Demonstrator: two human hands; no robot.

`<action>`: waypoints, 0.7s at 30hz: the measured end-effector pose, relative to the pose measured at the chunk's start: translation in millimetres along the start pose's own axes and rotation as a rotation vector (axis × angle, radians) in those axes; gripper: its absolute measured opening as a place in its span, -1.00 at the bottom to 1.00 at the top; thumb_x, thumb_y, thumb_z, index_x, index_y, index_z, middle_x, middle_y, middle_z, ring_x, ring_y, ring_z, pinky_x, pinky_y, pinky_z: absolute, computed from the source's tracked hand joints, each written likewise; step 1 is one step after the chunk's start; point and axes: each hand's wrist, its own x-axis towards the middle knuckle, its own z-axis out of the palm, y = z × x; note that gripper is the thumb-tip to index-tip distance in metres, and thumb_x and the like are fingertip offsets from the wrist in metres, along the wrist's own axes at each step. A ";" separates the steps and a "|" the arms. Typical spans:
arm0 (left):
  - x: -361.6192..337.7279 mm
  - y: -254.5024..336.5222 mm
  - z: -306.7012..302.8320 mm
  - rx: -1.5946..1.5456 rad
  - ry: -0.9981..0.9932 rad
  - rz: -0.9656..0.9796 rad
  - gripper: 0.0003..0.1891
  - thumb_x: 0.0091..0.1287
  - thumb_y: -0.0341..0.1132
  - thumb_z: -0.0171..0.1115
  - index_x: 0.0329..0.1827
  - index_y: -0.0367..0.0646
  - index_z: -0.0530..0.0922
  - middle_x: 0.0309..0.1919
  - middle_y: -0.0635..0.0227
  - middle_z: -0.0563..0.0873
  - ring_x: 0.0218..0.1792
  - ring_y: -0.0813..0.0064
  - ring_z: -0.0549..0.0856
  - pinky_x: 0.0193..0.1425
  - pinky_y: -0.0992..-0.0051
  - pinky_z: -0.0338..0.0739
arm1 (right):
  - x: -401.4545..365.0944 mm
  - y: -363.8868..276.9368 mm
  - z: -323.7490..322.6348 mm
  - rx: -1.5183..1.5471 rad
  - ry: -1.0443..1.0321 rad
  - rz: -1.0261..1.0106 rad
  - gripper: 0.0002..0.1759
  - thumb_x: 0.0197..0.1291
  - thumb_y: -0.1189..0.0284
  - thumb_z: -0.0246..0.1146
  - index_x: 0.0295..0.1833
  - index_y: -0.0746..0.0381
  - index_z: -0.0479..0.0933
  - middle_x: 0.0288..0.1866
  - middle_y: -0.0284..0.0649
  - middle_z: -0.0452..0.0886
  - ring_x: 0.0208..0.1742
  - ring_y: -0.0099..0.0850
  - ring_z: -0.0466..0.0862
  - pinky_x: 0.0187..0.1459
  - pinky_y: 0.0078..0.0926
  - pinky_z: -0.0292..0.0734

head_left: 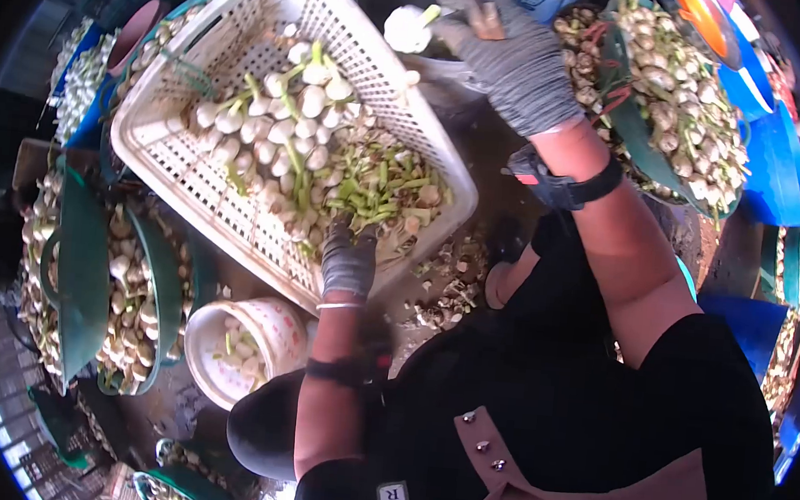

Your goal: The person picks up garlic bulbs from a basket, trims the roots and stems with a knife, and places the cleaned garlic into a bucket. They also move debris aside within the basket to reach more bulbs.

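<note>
My right hand (517, 71), in a grey knit glove, is closed around a wooden-handled tool (487, 20) whose far end is out of sight. Right by its fingertips is a white garlic bulb (406, 30) with a short green stem. My left hand (348, 260), gloved the same way, reaches over the near side of a white plastic crate (449, 165). Its dark fingertips are apart and touch a heap of cut green stems (381, 187). Trimmed garlic bulbs (282, 133) with stems lie beside that heap inside the crate.
A white bucket (198, 366) with some pieces inside stands below the crate. Green tubs (79, 272) of garlic are at left, and a heaped garlic basket (665, 102) at upper right. Blue containers (777, 176) line the right. Scraps (449, 287) litter the floor.
</note>
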 end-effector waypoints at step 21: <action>138.3 -67.7 -14.9 1.063 0.010 0.114 -0.56 0.13 -0.39 0.30 0.13 -0.20 0.54 0.00 0.09 0.65 0.04 0.15 0.64 0.09 0.28 0.58 | -51.1 -77.2 12.8 1.053 -0.530 0.358 -0.69 0.09 0.23 0.37 -0.21 0.21 0.52 -0.43 -0.04 0.59 -0.35 -0.07 0.64 -0.28 -0.28 0.56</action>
